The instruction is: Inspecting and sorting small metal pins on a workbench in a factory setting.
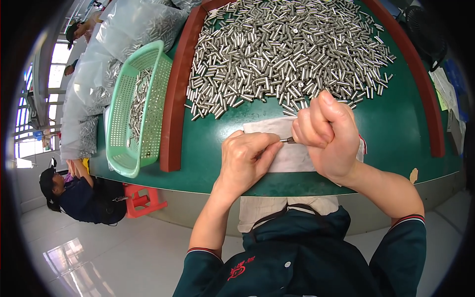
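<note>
Above a pale cloth (289,159), my two hands meet at a short metal piece. The thumb and forefinger of my left hand (242,157) pinch the thin, bright end of a small metal pin (283,140). Its other end meets a darker, thicker metal cylinder (291,140) at the curled fingers of my right hand (331,131). That hand is closed, thumb up, and its fingers hide most of what it holds. Just beyond both hands spreads a large heap of short silver metal cylinders (287,59).
Red-brown rails (173,114) border the green table (391,133). Left of the rail stands a light green plastic basket (115,104) with more metal cylinders. Clear bags (91,81) of metal parts line the far left. A person (81,198) sits near a red stool (146,200).
</note>
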A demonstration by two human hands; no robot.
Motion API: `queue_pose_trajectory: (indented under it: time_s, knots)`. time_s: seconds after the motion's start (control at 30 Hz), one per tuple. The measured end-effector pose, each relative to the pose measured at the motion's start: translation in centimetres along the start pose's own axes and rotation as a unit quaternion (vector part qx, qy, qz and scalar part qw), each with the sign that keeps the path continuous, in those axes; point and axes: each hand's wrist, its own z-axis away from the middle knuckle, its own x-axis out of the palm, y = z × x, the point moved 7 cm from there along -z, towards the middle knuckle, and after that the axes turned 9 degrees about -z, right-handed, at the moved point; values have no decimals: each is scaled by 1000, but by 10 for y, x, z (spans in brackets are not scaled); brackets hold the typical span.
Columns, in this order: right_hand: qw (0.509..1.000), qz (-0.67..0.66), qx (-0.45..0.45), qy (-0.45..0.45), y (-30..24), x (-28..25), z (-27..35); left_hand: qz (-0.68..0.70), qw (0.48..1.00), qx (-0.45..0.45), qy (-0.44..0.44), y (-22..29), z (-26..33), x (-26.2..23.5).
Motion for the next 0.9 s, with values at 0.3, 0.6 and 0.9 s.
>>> queue_pose_trajectory:
  time_s: [0.3, 0.6, 0.9]
  knots:
    - [999, 41, -9, -11, 1, 5, 3, 2, 1000, 11, 5, 3, -2, -2]
    - [1000, -22, 5, -19, 1, 0, 1, 593, 771, -223, 65, -44, 12, -2]
    - [999, -31, 5, -23, 3, 2, 0, 735, 618, -278, 33, -62, 16, 5]
